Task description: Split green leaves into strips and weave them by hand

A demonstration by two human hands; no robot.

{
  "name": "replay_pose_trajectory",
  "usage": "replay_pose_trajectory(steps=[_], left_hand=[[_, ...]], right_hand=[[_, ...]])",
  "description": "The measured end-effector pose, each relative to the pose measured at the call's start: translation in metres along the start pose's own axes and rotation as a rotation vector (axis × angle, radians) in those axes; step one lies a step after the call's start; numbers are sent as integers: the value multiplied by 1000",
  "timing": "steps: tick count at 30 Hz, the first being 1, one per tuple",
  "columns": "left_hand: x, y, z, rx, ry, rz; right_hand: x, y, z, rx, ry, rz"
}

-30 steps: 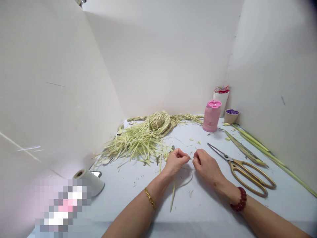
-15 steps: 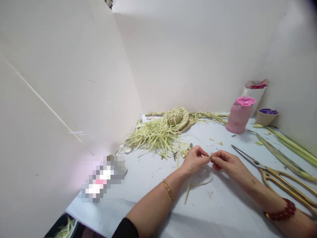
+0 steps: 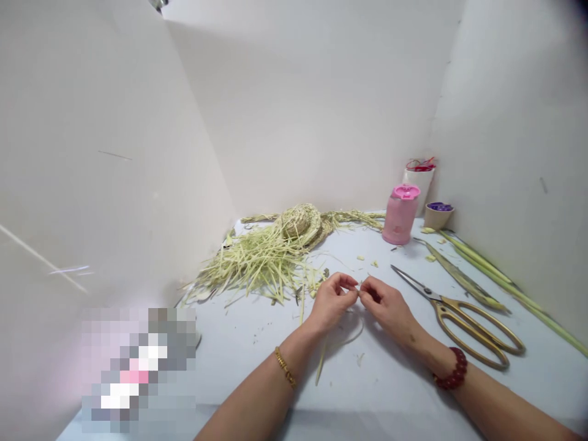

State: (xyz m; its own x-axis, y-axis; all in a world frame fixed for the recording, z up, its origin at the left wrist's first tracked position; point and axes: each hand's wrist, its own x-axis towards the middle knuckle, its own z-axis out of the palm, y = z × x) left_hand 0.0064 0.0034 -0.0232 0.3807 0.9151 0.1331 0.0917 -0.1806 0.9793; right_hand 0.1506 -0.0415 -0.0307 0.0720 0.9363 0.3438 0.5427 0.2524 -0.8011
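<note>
Over the pale table, my left hand [image 3: 333,301] and my right hand [image 3: 386,308] meet fingertip to fingertip. Both are closed in a pinch on a thin plant strand [image 3: 350,339], whose loose part curves down below the fingers. A pale green end [image 3: 320,365] hangs or lies under my left wrist. The exact spot gripped is mostly covered by the fingertips. Large gold-handled scissors [image 3: 473,327] lie right of my right hand, blades parted slightly. Beyond my left hand spreads a heap of pale green straw strips [image 3: 252,260], with a woven straw hat [image 3: 298,223] at its back.
A pink bottle [image 3: 399,215] stands at the back right, near a white cup [image 3: 420,182] with red strands and a beige cup [image 3: 438,217] with purple contents. Long green stalks [image 3: 500,278] lie along the right wall. White walls enclose the table.
The view has turned right, so the hands and table items appear farther left. Both hands keep their pinch on the strand; the right hand's fingers look more curled and turned inward.
</note>
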Motion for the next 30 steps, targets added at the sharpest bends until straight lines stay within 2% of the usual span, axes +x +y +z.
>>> replay_pose_trajectory(steps=[3,6,8,11,16,20,26,30], left_hand=[[0,-1,-2,168,-5,43],[-2,0,-4,314,14,109],[-4,1,-4,339,9,99],[-4,2,-3,312,-13,31],[-3,3,-1,334,42,117],[-4,3,-1,325,29,118],[-3,1,-4,337,-4,105],[0,1,-6,255,-51,70]], right_hand=[[-1,4,3,-76,27,-134],[-1,5,3,-88,5,-173],[0,4,1,-61,-10,-135],[1,-1,-3,56,-51,8],[4,-1,-4,271,-108,187],[5,5,-1,338,-161,195],[6,6,-2,320,-147,149],[6,1,-5,387,-156,224]])
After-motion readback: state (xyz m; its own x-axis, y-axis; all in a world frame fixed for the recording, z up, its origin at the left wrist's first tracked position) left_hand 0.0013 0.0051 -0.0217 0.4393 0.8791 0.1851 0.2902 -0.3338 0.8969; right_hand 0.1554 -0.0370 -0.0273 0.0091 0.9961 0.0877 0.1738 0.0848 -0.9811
